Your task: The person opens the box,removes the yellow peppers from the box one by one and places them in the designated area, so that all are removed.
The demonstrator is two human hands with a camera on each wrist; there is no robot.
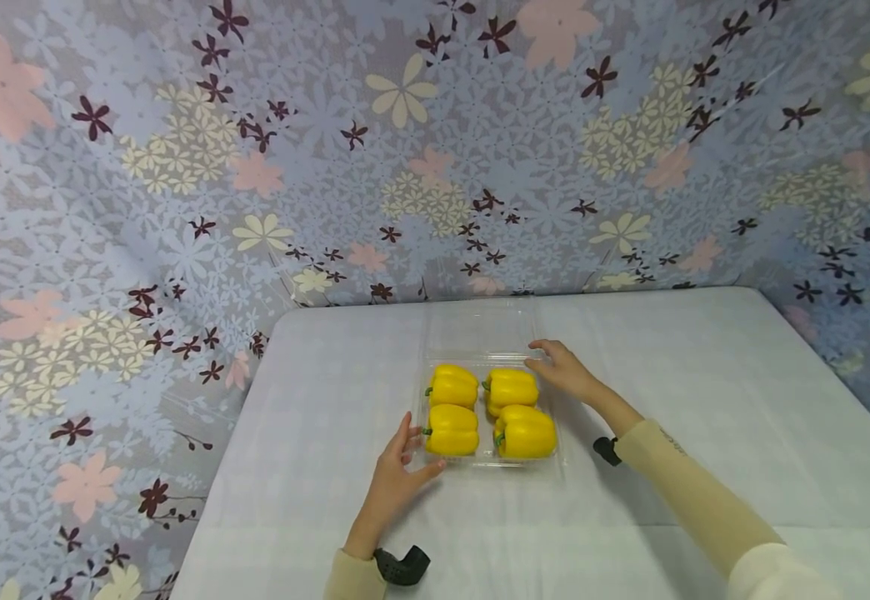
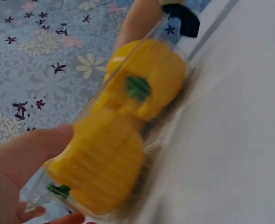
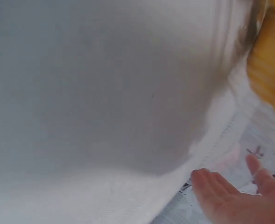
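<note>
peppers [image 1: 452, 432] (4 yel.) in clear box [image 1: 486, 442]; l. hand [image 1: 396, 479] & r. hand [image 1: 568, 372], fingers loosely spread, at opp. corners.

Four yellow peppers [image 1: 452, 431], green-stemmed, on their sides — in open clear container [image 1: 486, 440]

A pale, cloth-covered surface [image 1: 682, 358] stood against a floral fabric backdrop [image 1: 330, 192].
The backdrop rose behind the surface and ran down its left and right sides, printed with powder-blue, pink, cream and dark maroon blossoms on grey-lilac; the white cloth [image 1: 292, 492] showed faint checks, a crease across its near part and rounded far corners, under soft light with blurred shadows.
</note>
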